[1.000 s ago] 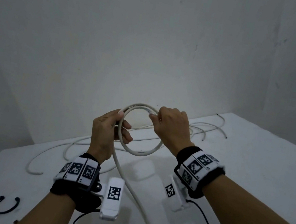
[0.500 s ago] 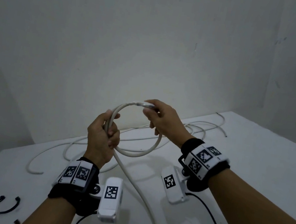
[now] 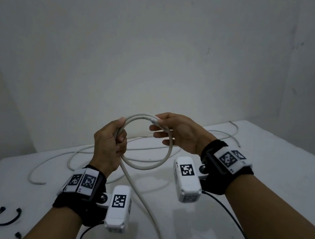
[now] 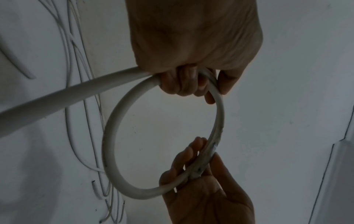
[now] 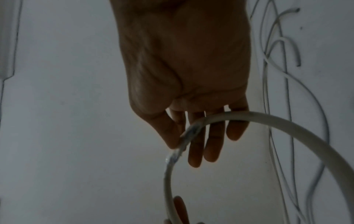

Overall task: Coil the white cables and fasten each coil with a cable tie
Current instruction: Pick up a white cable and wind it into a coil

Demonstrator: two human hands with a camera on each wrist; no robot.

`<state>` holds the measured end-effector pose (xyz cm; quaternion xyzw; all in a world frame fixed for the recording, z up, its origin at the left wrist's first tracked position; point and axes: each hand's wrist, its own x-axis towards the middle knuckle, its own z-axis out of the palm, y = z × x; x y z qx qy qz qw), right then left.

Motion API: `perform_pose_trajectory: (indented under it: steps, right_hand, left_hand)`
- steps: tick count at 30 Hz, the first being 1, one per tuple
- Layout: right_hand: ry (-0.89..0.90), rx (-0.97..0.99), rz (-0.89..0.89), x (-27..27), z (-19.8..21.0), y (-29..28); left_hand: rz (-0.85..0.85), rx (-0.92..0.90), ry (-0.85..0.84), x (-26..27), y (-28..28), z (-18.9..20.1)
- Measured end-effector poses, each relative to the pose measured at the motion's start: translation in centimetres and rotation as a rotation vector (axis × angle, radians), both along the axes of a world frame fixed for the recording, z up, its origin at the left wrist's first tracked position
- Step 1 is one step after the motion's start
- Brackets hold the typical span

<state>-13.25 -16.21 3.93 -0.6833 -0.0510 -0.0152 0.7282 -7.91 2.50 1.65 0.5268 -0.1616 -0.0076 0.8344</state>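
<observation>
A thick white cable [image 3: 163, 161] is bent into one loop held in the air above the white table [image 3: 263, 198]. My left hand [image 3: 119, 136] grips the loop's left side, where the cable crosses itself; its fingers [image 4: 184, 84] curl round both strands. My right hand [image 3: 159, 123] pinches the cable's end at the top of the loop between thumb and nearly straight fingers [image 5: 212, 144]. The cable's long tail [image 3: 145, 204] runs from the left fist down toward me. Two black cable ties [image 3: 1, 216] lie at the table's near left.
Thinner white cables [image 3: 77, 154] lie loose on the table behind the hands, and more [image 3: 222, 133] trail toward the far right corner. A bare wall [image 3: 162, 58] rises right behind the table. Black camera leads [image 3: 239, 225] hang from both wrists.
The left hand closed its fingers round the crossing. The right hand rolled from palm-down to a thumb-and-finger pinch on the cable end, and the loop rose slightly.
</observation>
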Motion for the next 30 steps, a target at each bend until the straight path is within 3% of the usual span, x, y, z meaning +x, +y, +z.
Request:
perform_pose_trajectory:
  steps: [3,9,12,16,18,23,30]
  right_hand:
    - [0.033,-0.056,-0.021,0.1,0.1,-0.2]
    - [-0.217,-0.191,-0.171,0.3,-0.4,0.6]
    - [-0.254,-0.173,-0.173,0.1,-0.5,0.6]
    - [-0.217,-0.066,-0.039,0.0,-0.2,0.5]
    - [-0.235,-0.083,-0.099,0.2,-0.1,0.7]
    - [-0.308,-0.227,-0.270,0.4,0.4,0.9]
    - [-0.285,-0.379,-0.206,0.4,1.5,0.5]
  left_hand:
    - [-0.004,0.037,-0.005,-0.1,-0.4,0.1]
    - [-0.006,0.005,0.028,-0.1,-0.8,0.1]
    - [-0.007,0.005,0.027,-0.2,-0.5,-0.1]
    - [-0.020,0.007,0.046,-0.2,-0.2,-0.3]
    - [-0.044,0.024,0.054,-0.2,-0.3,-0.4]
    - [-0.064,0.232,0.017,-0.2,0.0,-0.1]
    - [0.065,0.532,-0.256,0.4,0.2,2.3]
